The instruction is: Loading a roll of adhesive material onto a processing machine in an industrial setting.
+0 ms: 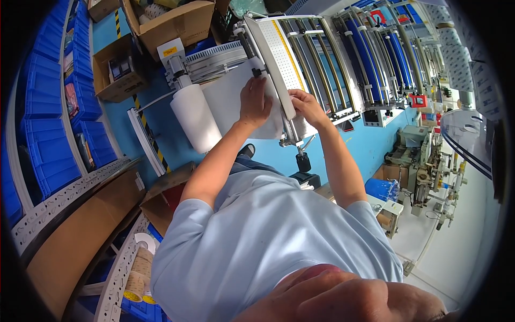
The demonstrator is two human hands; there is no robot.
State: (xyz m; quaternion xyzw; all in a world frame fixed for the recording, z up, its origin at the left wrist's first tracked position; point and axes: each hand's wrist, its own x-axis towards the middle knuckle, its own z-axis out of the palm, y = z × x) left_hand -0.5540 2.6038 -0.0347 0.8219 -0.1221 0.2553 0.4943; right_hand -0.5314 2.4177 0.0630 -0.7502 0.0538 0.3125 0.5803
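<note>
White sheet (228,91) runs off the white roll (196,119) at the machine's left end to the metal bar (271,70). My left hand (254,106) is spread on the sheet, not gripping; right hand (307,109) is curled at the bar's near end, can't tell if gripping. Yellow label (170,52) behind the roll, yellow-edged perforated plate (284,53) right of the bar; print too small to read.

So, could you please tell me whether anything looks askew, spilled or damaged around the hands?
Nothing stands out: the white sheet extends from the white roll toward the machine's long pale bar, with the left hand over it and the right hand beside the bar. I see no spill or tear, though the hands hide part.
</note>
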